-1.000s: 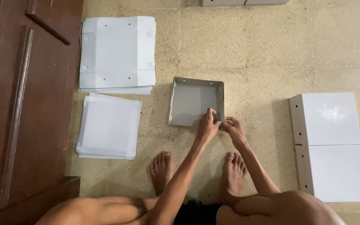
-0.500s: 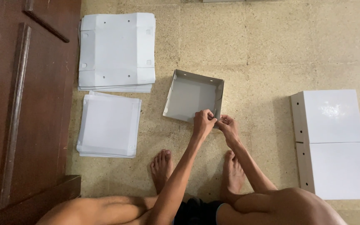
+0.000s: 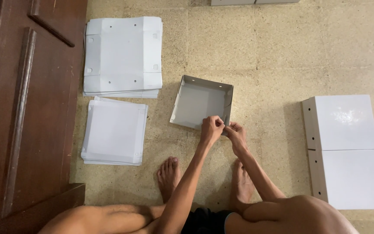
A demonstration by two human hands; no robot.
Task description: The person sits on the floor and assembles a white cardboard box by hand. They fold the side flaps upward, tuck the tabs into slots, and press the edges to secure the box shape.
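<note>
Both hands pinch the near right corner of the grey box tray (image 3: pixel 198 104) on the floor (image 3: pixel 273 56): left hand (image 3: pixel 211 129) and right hand (image 3: pixel 236 133) touch. Flat sheets (image 3: pixel 122 56) lie at ten o'clock.

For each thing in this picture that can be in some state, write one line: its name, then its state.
Grey box tray: folded up, open on top, tilted on the floor.
Left hand: pinching the tray's near corner.
Right hand: at the same corner, touching it.
Upper stack of flat sheets: unfolded, lying flat.
Lower stack of sheets: unfolded, lying flat.
Two white boxes: assembled, closed, side by side.
</note>
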